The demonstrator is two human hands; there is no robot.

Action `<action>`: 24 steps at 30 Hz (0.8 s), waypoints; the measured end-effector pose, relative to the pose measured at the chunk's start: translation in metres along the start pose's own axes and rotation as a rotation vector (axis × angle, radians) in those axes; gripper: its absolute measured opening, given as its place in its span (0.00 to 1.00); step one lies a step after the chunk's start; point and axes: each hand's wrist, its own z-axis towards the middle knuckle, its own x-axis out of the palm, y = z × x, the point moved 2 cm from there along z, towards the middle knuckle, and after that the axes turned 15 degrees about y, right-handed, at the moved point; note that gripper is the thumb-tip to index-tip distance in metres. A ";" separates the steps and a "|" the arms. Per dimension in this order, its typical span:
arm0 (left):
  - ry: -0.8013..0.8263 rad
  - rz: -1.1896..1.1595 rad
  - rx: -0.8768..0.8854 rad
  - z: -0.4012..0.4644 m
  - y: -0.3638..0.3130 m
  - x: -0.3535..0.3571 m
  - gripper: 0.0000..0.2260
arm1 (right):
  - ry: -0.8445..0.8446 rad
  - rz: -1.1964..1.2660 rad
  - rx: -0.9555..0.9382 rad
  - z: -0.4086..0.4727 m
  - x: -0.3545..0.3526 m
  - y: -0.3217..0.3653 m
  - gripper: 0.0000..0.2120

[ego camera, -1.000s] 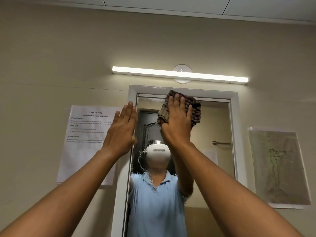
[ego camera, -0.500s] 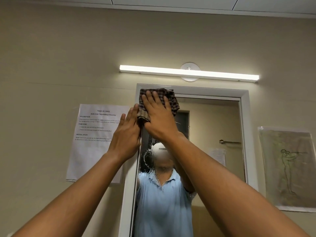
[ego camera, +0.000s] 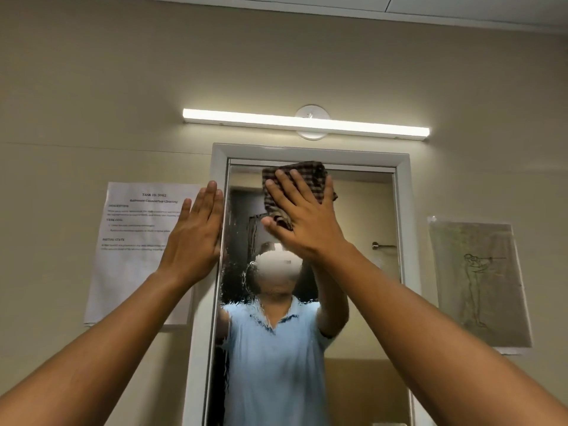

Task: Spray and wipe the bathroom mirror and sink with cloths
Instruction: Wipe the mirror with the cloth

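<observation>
A tall mirror (ego camera: 362,216) in a white frame (ego camera: 404,210) hangs on the beige wall. My right hand (ego camera: 302,222) presses a dark checked cloth (ego camera: 310,175) flat against the upper glass, fingers straight and spread. My left hand (ego camera: 196,235) lies flat on the left side of the frame and the wall, fingers straight and together. Wet streaks and droplets (ego camera: 242,278) cover the left and lower glass. The sink is out of view.
A lit strip light (ego camera: 304,123) runs above the mirror. A printed task sheet (ego camera: 135,241) is taped to the wall at left, a sketch in a plastic sleeve (ego camera: 479,281) at right. The mirror reflects a person in a light blue shirt.
My right hand slid the cloth left along the top of the glass, then back to the right towards the middle. The left hand stayed on the frame's left side.
</observation>
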 end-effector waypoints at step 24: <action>0.034 -0.080 -0.005 -0.018 -0.009 0.006 0.40 | -0.131 0.219 0.526 -0.122 0.051 -0.044 0.35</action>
